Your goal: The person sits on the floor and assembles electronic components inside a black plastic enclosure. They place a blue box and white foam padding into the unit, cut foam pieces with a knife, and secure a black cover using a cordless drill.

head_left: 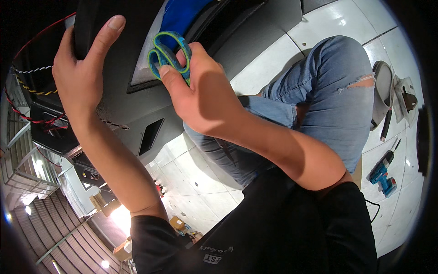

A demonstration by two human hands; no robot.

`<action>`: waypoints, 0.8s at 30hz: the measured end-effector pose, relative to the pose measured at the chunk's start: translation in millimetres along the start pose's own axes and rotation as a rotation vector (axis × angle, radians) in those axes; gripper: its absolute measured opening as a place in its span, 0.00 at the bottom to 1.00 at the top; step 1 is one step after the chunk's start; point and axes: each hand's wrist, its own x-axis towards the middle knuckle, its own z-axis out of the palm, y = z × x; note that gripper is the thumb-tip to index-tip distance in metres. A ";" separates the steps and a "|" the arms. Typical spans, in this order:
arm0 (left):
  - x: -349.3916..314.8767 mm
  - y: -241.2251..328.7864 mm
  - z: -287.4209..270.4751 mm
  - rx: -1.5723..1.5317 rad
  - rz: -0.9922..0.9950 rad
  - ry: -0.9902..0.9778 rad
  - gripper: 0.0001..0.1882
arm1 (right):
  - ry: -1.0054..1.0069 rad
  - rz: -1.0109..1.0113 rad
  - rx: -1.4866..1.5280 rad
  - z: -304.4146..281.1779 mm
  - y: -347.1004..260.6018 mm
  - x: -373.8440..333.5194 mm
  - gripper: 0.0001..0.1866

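My right hand (200, 86) is closed on a blue strap (169, 55) with lime-green edges, folded into loops between thumb and fingers. The strap is in front of the large dark grey machine housing (132, 100), beside a blue surface (175, 20) in its recess. At the upper left, my left hand (82, 77) grips a narrow black panel (85, 27). Its thumb is stretched out on the near side, while the fingertips are hidden behind the panel.
Red, yellow-black and white twisted wires (39, 91) hang left of my left arm. Past my bent knee (342, 59), a blue cordless drill (383, 176), a black-handled tool (386, 125) and a grey shoe (382, 91) are on the tiled floor (200, 169). Cardboard boxes (178, 223) stand behind.
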 end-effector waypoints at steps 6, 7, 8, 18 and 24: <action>0.9 0.9 5.1 -0.040 0.052 0.069 0.38 | 0.097 -0.079 -0.030 15.4 5.0 4.1 0.18; 0.9 1.6 3.8 -0.015 0.019 0.050 0.39 | 0.137 -0.086 -0.059 18.1 4.9 4.5 0.17; 1.4 2.5 1.8 0.010 -0.015 0.031 0.40 | 0.135 -0.078 -0.052 20.2 4.2 6.5 0.17; 0.8 7.8 3.6 0.062 -0.063 0.084 0.42 | 0.025 -0.010 -0.053 22.0 -10.3 30.0 0.19; 2.4 3.5 4.9 0.064 -0.074 0.064 0.41 | 0.002 -0.046 -0.102 19.4 -5.5 42.8 0.20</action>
